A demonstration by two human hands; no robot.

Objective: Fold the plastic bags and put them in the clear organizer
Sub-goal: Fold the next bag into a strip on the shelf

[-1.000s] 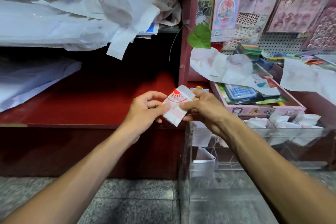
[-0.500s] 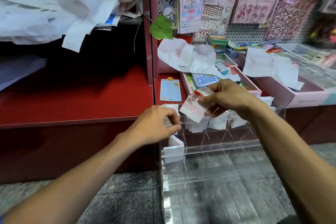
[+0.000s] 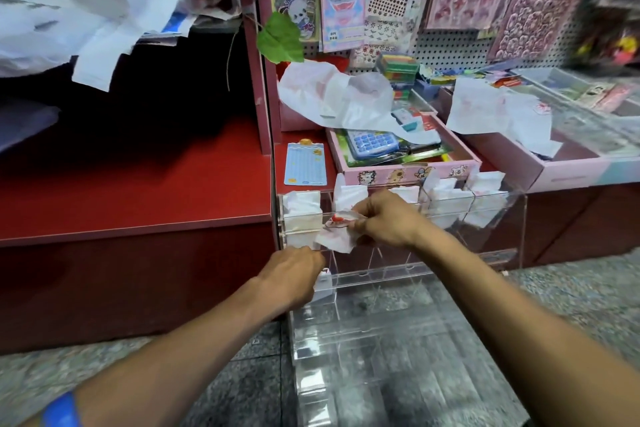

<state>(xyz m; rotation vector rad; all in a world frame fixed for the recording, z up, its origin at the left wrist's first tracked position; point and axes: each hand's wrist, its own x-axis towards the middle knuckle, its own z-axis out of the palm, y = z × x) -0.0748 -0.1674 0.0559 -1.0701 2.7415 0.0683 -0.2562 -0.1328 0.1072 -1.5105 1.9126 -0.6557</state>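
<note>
Folded bag (image 3: 337,234) is being pinched by right hand (image 3: 388,218) at clear organizer (image 3: 491,215) near-left compartment; left hand (image 3: 294,276) grip: cannot tell.

We see thin, crinkled white plastic film with a red print in the folded bag (image 3: 337,232) pinched by our right hand (image 3: 388,218); under and around that grip the organizer (image 3: 398,315) is clear, glossy, hard plastic; left of the grip the shelf (image 3: 138,191) is smooth, matt red board; beyond the grip sits a pink printed cardboard box (image 3: 408,173); below, the floor (image 3: 571,298) looks like speckled polished stone.
</note>
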